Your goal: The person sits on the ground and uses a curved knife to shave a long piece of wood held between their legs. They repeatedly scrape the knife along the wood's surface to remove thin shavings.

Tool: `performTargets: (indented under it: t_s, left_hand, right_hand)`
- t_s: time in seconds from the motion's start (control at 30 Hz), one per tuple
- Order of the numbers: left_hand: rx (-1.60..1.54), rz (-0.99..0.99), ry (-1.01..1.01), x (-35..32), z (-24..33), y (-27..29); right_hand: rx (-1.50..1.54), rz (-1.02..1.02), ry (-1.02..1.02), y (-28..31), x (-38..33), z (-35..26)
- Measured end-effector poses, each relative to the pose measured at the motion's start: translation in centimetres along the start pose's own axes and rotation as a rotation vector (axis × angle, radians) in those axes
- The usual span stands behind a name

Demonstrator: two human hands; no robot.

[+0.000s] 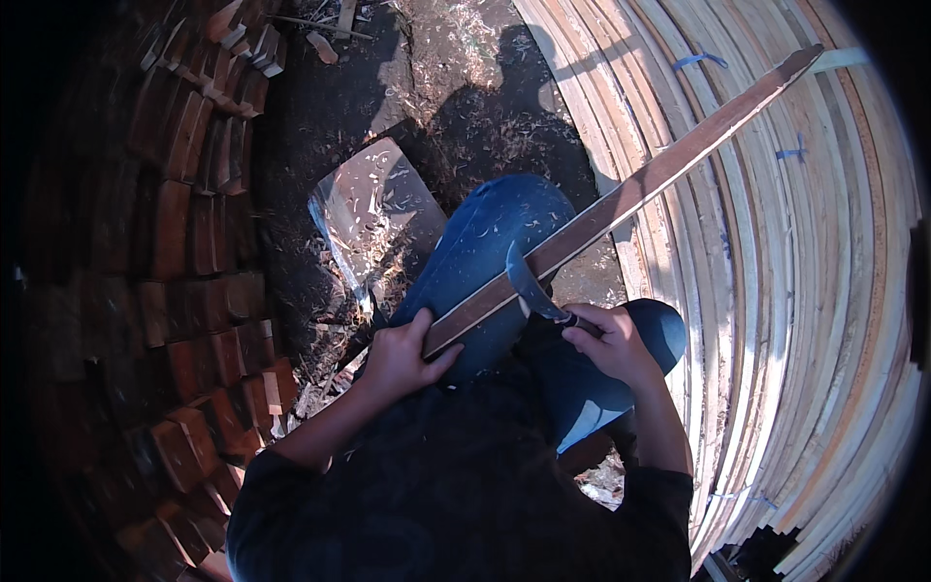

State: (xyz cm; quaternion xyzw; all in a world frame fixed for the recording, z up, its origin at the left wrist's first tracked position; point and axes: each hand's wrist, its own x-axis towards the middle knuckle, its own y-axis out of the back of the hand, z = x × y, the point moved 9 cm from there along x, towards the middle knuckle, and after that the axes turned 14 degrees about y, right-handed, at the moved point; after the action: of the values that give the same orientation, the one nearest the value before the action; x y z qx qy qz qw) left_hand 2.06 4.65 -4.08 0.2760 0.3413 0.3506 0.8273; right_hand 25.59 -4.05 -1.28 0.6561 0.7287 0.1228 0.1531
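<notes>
A long, narrow wooden strip (648, 182) with a brown face and paler edges slants across my thigh, its far end up at the right over stacked boards. My left hand (400, 351) is closed round its near end, thumb on one side and fingers on the other. In my right hand (609, 339) is the dark handle of a curved-blade knife (526, 281). The blade, shaped like a sickle, lies across the strip a little beyond my left hand. Whether its edge bites into the wood I cannot tell.
Long pale boards (776, 242) are stacked along the right, with blue ties (700, 60) among them. Reddish-brown wood blocks (199, 359) are piled high on the left. A flat board (383, 199) strewn with shavings lies on the dark ground ahead, beside my knee.
</notes>
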Motion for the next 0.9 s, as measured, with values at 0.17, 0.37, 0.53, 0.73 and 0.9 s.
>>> performTargets:
  t_s: [0.17,0.37,0.53,0.73,0.9]
  left_hand:
    - [0.01,0.003,0.014,-0.5,0.6,0.3]
    - [-0.016,-0.009,-0.003,-0.4,0.1,0.5]
    - [0.029,-0.019,0.05,-0.4,0.5,0.6]
    - [0.091,0.015,0.047,-2.3,1.3,1.5]
    - [0.148,0.152,-0.062,-5.4,0.9,4.6]
  right_hand:
    - [0.593,0.53,-0.015,2.0,-1.6,1.2]
    - [-0.007,0.12,0.165,-0.7,-0.2,-1.8]
    - [-0.038,0.147,0.006,-0.9,-0.8,-0.1]
    - [0.557,0.846,0.039,3.5,-3.9,1.7]
    - [0.481,0.826,0.006,0.0,-5.0,2.8]
